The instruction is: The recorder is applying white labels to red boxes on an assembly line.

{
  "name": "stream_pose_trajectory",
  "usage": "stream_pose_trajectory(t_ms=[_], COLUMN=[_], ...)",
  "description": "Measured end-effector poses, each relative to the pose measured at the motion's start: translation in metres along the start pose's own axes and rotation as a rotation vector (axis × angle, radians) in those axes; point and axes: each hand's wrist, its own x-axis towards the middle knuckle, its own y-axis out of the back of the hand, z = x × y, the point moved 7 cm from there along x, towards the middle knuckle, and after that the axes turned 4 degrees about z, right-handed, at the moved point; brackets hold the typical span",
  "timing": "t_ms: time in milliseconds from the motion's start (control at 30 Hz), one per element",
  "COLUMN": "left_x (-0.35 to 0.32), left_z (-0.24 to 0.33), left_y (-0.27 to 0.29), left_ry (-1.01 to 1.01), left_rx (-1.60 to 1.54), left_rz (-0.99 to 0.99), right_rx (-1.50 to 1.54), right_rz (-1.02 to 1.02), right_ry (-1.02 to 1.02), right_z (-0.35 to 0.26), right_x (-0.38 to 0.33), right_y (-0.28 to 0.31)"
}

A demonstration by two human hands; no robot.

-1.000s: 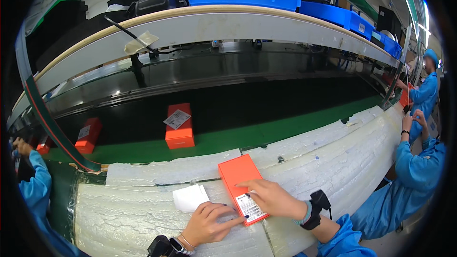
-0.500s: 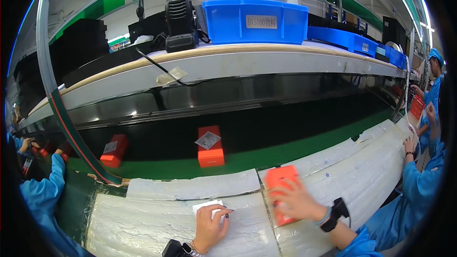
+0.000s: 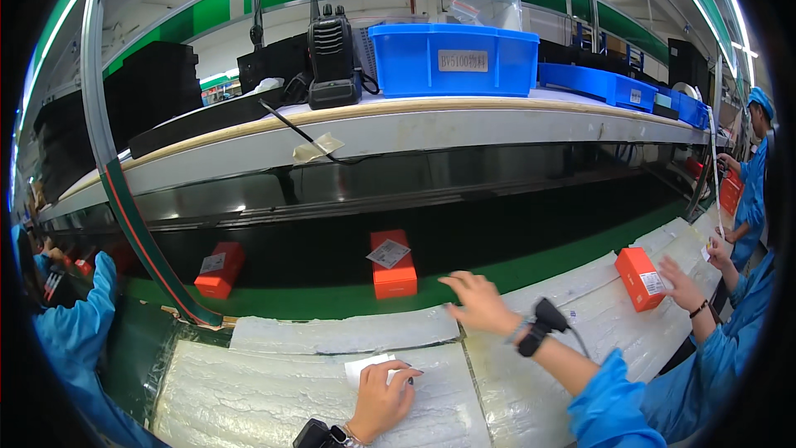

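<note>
My left hand (image 3: 383, 400) rests on the pale work surface, fingers curled over a small piece of white paper (image 3: 361, 367) that shows past its far side. What lies under the palm is hidden. My right hand (image 3: 481, 304) is stretched forward above the far edge of the surface, fingers spread and empty. Nearest to it, just to its left, an orange box (image 3: 395, 279) with a white label stands on the dark green conveyor belt. Farther right, another labelled orange box (image 3: 637, 280) sits on the work surface beside a co-worker's hand (image 3: 685, 285).
Farther left on the belt (image 3: 307, 305) is another orange box (image 3: 219, 272), behind a metal post (image 3: 124, 207). A shelf (image 3: 464, 120) above holds a two-way radio (image 3: 335, 58) and blue bins (image 3: 454, 66). Co-workers in blue work at both sides.
My right hand has left the orange box it was on and moved forward toward the belt. An orange box now sits farther right by the co-worker's hand. My left hand stays on the paper.
</note>
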Motion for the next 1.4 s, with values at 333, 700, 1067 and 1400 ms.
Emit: stream_pose_trajectory(t_ms=[333, 700, 1067, 1400], left_x=[0.0, 0.003, 0.003, -0.002], left_z=[-0.002, -0.009, 0.001, -0.012], left_y=[-0.001, 0.011, 0.0, 0.004], left_ry=[-0.025, 0.205, 0.245, 0.432], left_rx=[0.019, -0.158, -0.333, -0.474], left_rz=[-0.016, 0.053, -0.064, 0.005], right_rx=[-0.302, -0.06, 0.018, 0.921], right_rz=[0.072, -0.057, -0.261, -0.158], right_ry=[-0.374, -0.204, -0.299, -0.44], right_z=[-0.014, -0.09, -0.09, -0.062], right_x=[0.093, -0.027, -0.138, -0.078], right_y=[-0.095, 0.029, 0.062, 0.069])
